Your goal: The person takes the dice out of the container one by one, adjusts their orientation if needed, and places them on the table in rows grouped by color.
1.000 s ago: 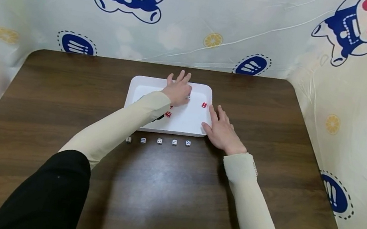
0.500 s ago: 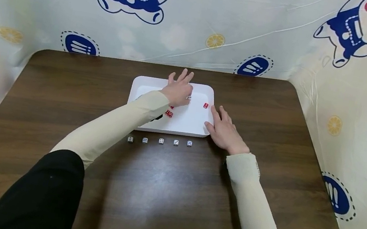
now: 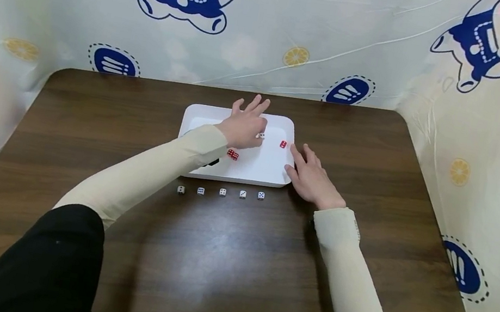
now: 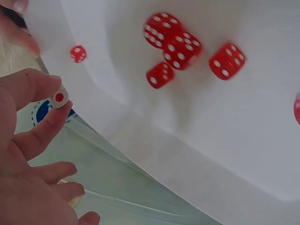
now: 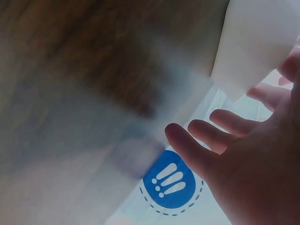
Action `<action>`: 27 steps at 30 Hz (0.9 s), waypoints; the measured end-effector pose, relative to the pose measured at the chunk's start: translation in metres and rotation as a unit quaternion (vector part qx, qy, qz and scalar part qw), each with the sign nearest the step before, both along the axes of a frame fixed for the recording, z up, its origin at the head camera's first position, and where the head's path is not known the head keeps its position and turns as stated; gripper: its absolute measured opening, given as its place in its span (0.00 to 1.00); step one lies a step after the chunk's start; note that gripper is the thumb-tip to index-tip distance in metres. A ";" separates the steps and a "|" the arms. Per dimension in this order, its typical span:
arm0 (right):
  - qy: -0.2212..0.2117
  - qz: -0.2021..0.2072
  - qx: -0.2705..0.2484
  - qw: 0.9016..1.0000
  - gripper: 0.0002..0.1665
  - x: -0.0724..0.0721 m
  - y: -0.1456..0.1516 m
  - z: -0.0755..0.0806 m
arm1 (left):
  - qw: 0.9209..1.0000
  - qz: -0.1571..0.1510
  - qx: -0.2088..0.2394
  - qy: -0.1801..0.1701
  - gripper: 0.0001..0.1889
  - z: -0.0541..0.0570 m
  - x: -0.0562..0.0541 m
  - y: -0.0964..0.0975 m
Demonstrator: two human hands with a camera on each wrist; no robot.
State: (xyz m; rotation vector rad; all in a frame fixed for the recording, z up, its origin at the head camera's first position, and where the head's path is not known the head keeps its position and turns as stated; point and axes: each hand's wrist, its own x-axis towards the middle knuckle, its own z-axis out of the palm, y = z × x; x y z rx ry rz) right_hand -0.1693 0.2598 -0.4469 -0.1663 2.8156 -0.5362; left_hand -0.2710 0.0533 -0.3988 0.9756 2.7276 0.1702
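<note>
In the left wrist view, my left hand (image 4: 33,136) pinches a small white die (image 4: 59,97) between thumb and index finger, its red single pip showing. The other fingers spread apart. Seen from the head, this left hand (image 3: 242,128) is over the white tray (image 3: 267,170). Several red dice lie in the tray, among them a single red die (image 3: 283,144) near the right side and a touching pair of red dice (image 3: 232,155) near the left forearm. My right hand (image 3: 315,182) rests at the tray's right edge, fingers extended, holding nothing.
Below the tray, several white dice stand in a spaced row, with one white die (image 3: 222,192) at its middle. All of this is on a dark wooden table (image 3: 211,271) with rounded corners. A patterned sheet (image 3: 262,25) hangs behind and beside it.
The head view has drifted slightly, so everything sits a bit farther right. My left hand has come slightly nearer over the tray, still pinching the white die. The right hand keeps its place.
</note>
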 end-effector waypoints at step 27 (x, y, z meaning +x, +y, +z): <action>0.001 0.018 -0.021 1.000 0.34 -0.003 0.009 0.003 | 0.998 -0.056 0.021 -0.012 0.11 0.013 0.042 0.012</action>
